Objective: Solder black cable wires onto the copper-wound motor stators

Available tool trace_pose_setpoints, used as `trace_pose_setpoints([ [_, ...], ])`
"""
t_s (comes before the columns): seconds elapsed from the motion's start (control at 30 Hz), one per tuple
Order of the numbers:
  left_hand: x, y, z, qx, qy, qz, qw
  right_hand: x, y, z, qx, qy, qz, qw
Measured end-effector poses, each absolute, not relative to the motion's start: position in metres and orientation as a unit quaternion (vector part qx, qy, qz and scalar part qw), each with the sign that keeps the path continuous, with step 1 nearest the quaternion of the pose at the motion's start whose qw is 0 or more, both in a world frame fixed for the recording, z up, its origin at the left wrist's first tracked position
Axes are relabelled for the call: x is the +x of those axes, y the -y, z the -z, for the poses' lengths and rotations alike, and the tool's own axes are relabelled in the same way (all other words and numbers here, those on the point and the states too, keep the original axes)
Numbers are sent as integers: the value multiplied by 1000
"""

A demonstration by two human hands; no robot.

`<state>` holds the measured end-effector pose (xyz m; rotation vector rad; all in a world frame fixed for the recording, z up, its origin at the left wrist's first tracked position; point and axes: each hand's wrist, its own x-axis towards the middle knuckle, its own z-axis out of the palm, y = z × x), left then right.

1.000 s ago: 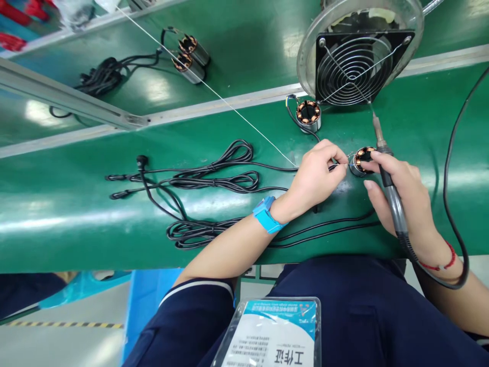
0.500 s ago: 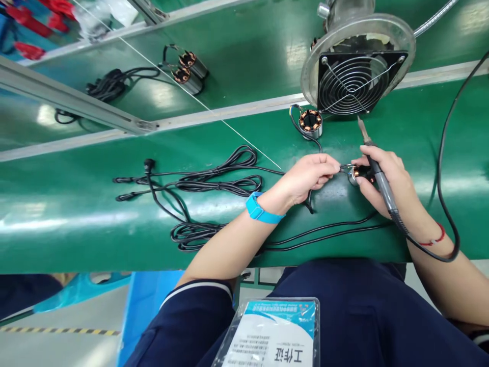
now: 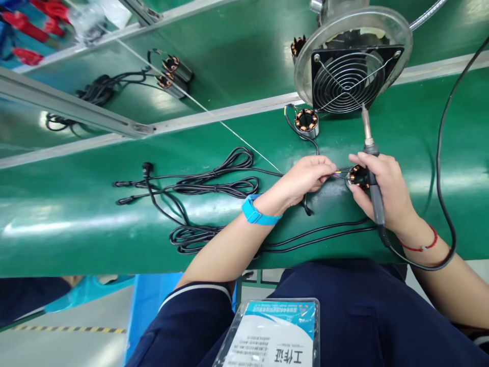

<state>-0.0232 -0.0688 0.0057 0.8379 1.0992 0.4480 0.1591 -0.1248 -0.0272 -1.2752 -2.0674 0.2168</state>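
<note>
Soldering iron (image 3: 371, 168) upright, tip toward fan (image 3: 349, 76).

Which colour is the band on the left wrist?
The wrist band is bright blue, seen best in the head view.

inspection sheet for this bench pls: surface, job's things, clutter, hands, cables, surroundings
Surface: green belt, glossy, with glare.
Job's things: small coil stator between both hands; soldering iron, tip pointing away from the person.
Clutter: second stator by the fan; two more stators on the far belt.
Hands: left hand pinches thin wires at the stator; right hand grips the iron and touches the stator.
Cables: coiled black leads left of the hands; iron cord loops on the right.
Surroundings: caged fan; badge.
</note>
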Motion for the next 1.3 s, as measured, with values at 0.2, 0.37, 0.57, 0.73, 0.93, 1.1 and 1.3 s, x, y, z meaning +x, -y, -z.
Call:
trace_pose_setpoints([
  [0.2, -23, 72, -1, 381, -432, -167, 801, 158, 125, 27, -499, 786, -52, 361],
  [0.37, -14, 78, 7, 475, -412, -157, 762, 155, 128, 27, -542, 743, -72, 385],
  [0.57, -34, 58, 11, 648, -502, -294, 491, 164, 128, 28, -532, 733, -87, 415],
  [0.73, -58, 33, 10, 671, -574, -314, 349, 183, 131, 36, -576, 672, -130, 446],
  [0.93, -53, 21, -18, 775, -534, -21, 336, 184, 134, 38, -576, 663, -163, 450],
  [1.1, -36, 19, -13, 758, -594, 26, 267, 186, 132, 40, -598, 632, -182, 459],
  [1.3, -64, 9, -4, 733, -631, -8, 254, 188, 131, 44, -646, 588, -219, 435],
])
